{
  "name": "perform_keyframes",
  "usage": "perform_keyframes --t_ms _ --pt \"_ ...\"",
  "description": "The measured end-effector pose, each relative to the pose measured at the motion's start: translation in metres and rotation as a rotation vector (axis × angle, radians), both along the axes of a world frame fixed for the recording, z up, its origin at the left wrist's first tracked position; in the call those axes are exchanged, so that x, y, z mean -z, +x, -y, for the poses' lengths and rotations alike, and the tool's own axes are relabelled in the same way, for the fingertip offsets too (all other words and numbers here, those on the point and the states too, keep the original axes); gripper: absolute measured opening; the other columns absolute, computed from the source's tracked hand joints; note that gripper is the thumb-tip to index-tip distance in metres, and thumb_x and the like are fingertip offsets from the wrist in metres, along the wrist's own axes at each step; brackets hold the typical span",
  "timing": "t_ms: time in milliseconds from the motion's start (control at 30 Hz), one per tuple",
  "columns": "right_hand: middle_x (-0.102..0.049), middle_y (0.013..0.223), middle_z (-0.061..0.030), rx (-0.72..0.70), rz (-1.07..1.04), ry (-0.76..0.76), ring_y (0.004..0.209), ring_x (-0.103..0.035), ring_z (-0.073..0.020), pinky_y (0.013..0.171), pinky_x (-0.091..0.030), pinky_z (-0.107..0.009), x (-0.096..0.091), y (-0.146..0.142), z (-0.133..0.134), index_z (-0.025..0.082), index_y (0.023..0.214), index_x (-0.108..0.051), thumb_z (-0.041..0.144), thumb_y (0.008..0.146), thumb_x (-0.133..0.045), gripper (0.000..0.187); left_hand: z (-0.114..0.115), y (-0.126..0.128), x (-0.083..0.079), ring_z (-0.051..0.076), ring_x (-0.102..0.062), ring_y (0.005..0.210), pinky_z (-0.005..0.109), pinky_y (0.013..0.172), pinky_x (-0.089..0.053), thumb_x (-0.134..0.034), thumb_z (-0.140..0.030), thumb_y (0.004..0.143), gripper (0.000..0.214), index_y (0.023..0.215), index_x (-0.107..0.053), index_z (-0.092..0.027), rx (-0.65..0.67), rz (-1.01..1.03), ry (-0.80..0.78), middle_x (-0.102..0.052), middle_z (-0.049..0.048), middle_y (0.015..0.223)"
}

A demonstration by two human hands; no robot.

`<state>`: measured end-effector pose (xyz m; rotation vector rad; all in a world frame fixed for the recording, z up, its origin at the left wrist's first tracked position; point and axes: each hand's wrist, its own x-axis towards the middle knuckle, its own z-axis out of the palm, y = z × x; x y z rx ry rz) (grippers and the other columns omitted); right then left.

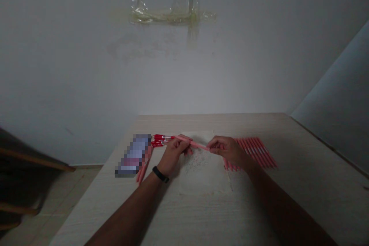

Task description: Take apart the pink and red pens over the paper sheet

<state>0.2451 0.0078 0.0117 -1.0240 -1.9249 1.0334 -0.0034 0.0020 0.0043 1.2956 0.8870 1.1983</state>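
Note:
Both my hands are over the middle of the table, with one slim pink pen [198, 145] stretched between them. My left hand [177, 149], which has a black band on the wrist, is closed around the pen's left part. At its other end, the fingertips of my right hand [223, 147] pinch the tip. A neat row of pink pens [255, 152] lies to the right, partly hidden by my right hand. Several red pen pieces with silver bands [161, 140] lie left of my left hand. Farther left are a few plain pink tubes [143, 171].
Under my hands is a pale sheet [207, 180] with small dark specks on it. A pixelated phone-like object [134, 155] lies at the table's left side. The wooden table [201, 219] meets a white wall [216, 77] bearing clear tape. Dark furniture [23, 173] stands at the left.

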Motion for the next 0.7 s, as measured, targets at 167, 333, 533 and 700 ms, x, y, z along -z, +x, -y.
perform_keyframes --t_ms 167,333,533,700 --pt "-0.07 0.081 -0.0032 0.005 0.017 0.001 0.067 -0.063 -0.0147 0.058 -0.048 -0.024 0.007 0.0 -0.003 0.02 0.094 -0.074 0.04 0.086 -0.069 0.023 0.0 0.001 0.001 0.013 -0.059 0.058 0.024 0.057 -0.043 -0.066 -0.045 0.088 0.033 0.096 -0.065 -0.013 0.004 -0.01 0.0 -0.068 0.0025 0.067" --pt "-0.073 0.089 -0.0041 -0.017 0.01 0.059 0.081 -0.067 -0.017 0.07 -0.051 -0.026 0.003 0.0 -0.005 0.021 0.098 -0.075 0.036 0.088 -0.067 0.019 0.001 0.0 -0.003 0.013 -0.058 0.058 0.024 0.058 -0.043 -0.066 -0.045 0.088 0.032 0.094 -0.066 -0.013 -0.028 -0.029 0.023 -0.067 0.0025 0.065" --pt "-0.067 0.072 -0.0021 0.013 0.029 0.051 0.067 -0.065 -0.0171 0.057 -0.05 -0.026 -0.005 -0.002 0.003 0.021 0.091 -0.073 0.034 0.088 -0.066 0.014 0.004 0.002 -0.005 0.013 -0.057 0.057 0.024 0.056 -0.042 -0.066 -0.047 0.088 0.035 0.095 -0.066 -0.013 -0.015 -0.045 0.03 -0.066 0.0025 0.064" --pt "-0.07 0.087 -0.0034 0.007 0.088 0.126 0.077 -0.065 -0.0165 0.067 -0.05 -0.027 -0.006 -0.002 0.005 0.021 0.102 -0.07 0.025 0.087 -0.064 0.016 0.001 0.001 -0.005 0.012 -0.057 0.057 0.023 0.054 -0.042 -0.067 -0.048 0.087 0.036 0.09 -0.067 -0.012 -0.032 -0.117 0.085 -0.067 0.0029 0.065"
